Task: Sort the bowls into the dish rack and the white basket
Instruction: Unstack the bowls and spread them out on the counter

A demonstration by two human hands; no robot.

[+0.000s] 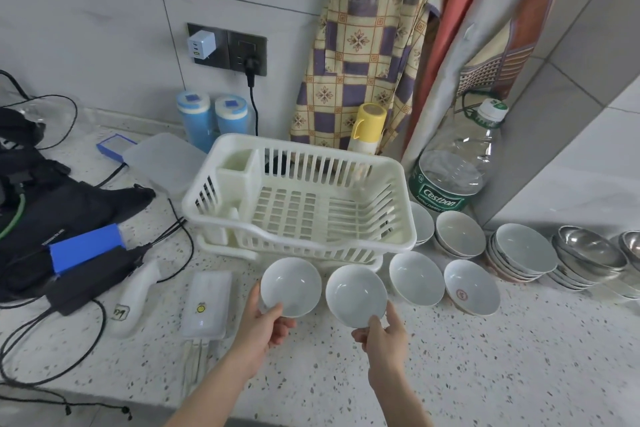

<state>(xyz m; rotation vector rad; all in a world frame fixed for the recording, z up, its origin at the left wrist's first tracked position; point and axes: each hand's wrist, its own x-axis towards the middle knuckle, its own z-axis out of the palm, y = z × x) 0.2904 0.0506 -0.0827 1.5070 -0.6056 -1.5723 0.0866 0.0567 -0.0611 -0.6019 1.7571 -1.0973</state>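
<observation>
Each hand held one white ceramic bowl by its near rim, low in the middle of the frame. The left hand (263,324) was clamped on the left bowl (290,286), thumb inside the rim and the fingers below. The right hand (382,333) pinched the second bowl (356,295) in the same way. Both bowls were tilted toward the camera, probably because they were being carried to the white dish rack (298,204), which stood empty just behind them in the centre.

To the right, two more white bowls sat on the speckled counter (485,374): a plain one (416,277) and one with a red round mark (471,291) inside; the mark was too small to read. Further right, near the wall, stood stacks of ceramic bowls (521,253) and a stack of steel bowls (588,253), likely waiting for sorting. I could not tell which thing was the white basket, unless it was the rack itself.

On the big water bottle (453,170) behind the rack, the green label read "Cestbon". A white device (133,298) at the lower left carried handwritten signs, not clear.
</observation>
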